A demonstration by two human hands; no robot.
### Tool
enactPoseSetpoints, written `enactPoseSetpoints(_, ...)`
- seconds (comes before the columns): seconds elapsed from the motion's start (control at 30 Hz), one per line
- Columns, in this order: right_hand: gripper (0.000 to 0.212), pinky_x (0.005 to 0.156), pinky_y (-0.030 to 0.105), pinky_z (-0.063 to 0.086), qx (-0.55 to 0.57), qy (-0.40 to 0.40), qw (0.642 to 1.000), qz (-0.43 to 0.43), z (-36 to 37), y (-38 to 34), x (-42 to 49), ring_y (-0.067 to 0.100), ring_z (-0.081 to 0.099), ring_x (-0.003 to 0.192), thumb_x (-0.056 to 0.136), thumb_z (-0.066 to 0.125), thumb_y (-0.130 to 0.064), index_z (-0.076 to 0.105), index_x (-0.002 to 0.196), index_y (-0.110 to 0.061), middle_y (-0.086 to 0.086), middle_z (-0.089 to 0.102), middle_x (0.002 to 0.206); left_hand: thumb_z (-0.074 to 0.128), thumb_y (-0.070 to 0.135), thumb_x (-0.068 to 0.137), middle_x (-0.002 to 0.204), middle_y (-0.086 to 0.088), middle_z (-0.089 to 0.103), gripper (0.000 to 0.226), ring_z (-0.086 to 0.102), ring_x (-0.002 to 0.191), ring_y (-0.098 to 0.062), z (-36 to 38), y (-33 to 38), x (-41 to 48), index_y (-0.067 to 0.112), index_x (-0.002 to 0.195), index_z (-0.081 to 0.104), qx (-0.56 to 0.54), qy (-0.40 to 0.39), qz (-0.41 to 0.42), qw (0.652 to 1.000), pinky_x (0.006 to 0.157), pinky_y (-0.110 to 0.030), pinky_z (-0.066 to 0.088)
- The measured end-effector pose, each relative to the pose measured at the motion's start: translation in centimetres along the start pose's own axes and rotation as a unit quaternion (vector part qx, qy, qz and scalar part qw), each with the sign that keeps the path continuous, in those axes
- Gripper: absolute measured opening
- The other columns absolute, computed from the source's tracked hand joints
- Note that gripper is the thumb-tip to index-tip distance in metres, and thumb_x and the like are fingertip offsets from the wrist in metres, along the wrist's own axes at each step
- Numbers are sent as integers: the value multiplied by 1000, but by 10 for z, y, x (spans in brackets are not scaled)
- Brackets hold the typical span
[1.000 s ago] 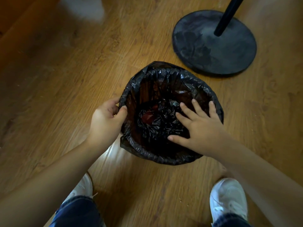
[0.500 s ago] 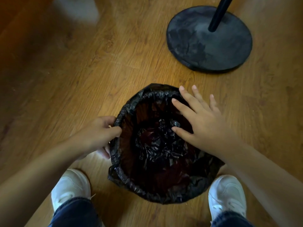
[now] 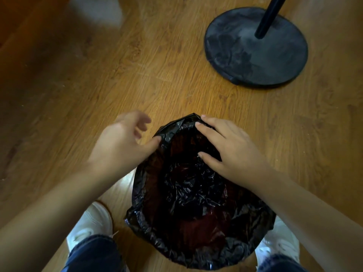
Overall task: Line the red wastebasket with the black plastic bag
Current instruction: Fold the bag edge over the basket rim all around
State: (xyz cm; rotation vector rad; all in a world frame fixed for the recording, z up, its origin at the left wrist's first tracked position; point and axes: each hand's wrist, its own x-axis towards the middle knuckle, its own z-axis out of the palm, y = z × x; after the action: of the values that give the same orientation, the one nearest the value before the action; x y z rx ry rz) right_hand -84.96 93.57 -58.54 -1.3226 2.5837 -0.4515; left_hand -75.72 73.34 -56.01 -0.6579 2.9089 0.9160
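Note:
The red wastebasket (image 3: 198,229) stands on the floor between my feet, its red showing only faintly through the liner. The black plastic bag (image 3: 182,193) sits crumpled inside it, with its edge folded over the rim all round. My left hand (image 3: 121,142) is at the far-left rim; its thumb tip touches the bag's edge and its blurred fingers are spread outside the basket. My right hand (image 3: 229,148) lies flat on the far rim, fingertips on the folded plastic and thumb pointing into the basket.
A black round stand base (image 3: 245,54) with an upright pole (image 3: 268,16) sits on the wooden floor at the far right. My white shoes (image 3: 90,224) flank the basket. A blurred pale shape (image 3: 96,10) is at the top left.
The basket sits lower in view, between my feet. My left hand has let go of the left rim and moved to the far-left edge. My right hand has slid to the far rim.

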Motion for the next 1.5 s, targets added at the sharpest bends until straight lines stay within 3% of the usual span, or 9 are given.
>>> enactPoseSetpoints(0.13,57,96,40,36,8,0,1000,-10,2,-3,0,24,40,125,82,61,-28,41,133,-12,7,43,140,64,16,79,89,6,50,17,48,83,-9,16,17,9,16,96,61,-24,23,106,994,69,0,31)
enactPoseSetpoints(0.37,52,96,37,34,7,37,999,-30,1,-7,-1,24,44,122,80,63,-24,47,128,-10,7,49,134,55,14,87,112,0,57,27,48,96,-10,42,8,14,19,114,55,-49,-54,45,996,71,-13,29)
enactPoseSetpoints(0.5,51,93,36,36,13,18,998,-54,-1,-14,3,24,47,117,79,66,-23,49,126,-10,8,55,124,62,7,80,96,-1,63,24,56,85,-12,37,10,12,23,98,60,-128,-76,52,988,64,-7,39)
enactPoseSetpoints(0.67,31,83,27,36,80,-16,996,-18,-9,-22,17,14,44,99,82,62,-27,56,111,-18,-1,51,102,66,4,74,71,-6,61,20,58,66,-25,35,7,6,22,77,56,-224,-128,57,964,64,-41,48)
enactPoseSetpoints(0.87,15,67,27,36,102,-6,995,18,-7,-24,19,8,43,84,81,62,-32,51,84,-21,-9,46,85,65,3,74,53,15,53,29,41,45,0,44,2,-3,26,71,48,-222,-108,58,967,44,-19,33)
enactPoseSetpoints(1.07,16,63,24,38,153,-11,983,97,-8,-2,14,8,46,73,81,62,-31,51,82,-20,-9,48,81,66,13,77,55,3,54,21,47,46,-4,41,-17,-6,19,68,48,-167,-78,-18,983,47,-28,39)
enactPoseSetpoints(1.27,11,57,10,30,192,-4,968,163,-3,14,2,-3,45,72,82,63,-25,53,83,-23,-17,46,77,68,17,76,47,5,49,27,46,38,1,33,-27,-9,18,60,46,-101,-76,-67,990,37,-14,31)
enactPoseSetpoints(1.4,15,58,6,34,202,-20,968,151,-3,10,7,-5,43,71,81,65,-25,49,79,-27,-19,44,76,67,42,67,74,10,54,30,52,62,-1,18,-20,-7,26,83,46,-12,-119,-54,991,48,-20,37)
enactPoseSetpoints(1.5,16,58,9,33,220,-32,967,121,-5,0,12,-4,45,72,80,65,-26,49,78,-30,-18,46,78,62,45,66,95,9,52,44,50,85,-7,12,-4,-5,25,103,50,-27,-13,60,998,68,-17,36)
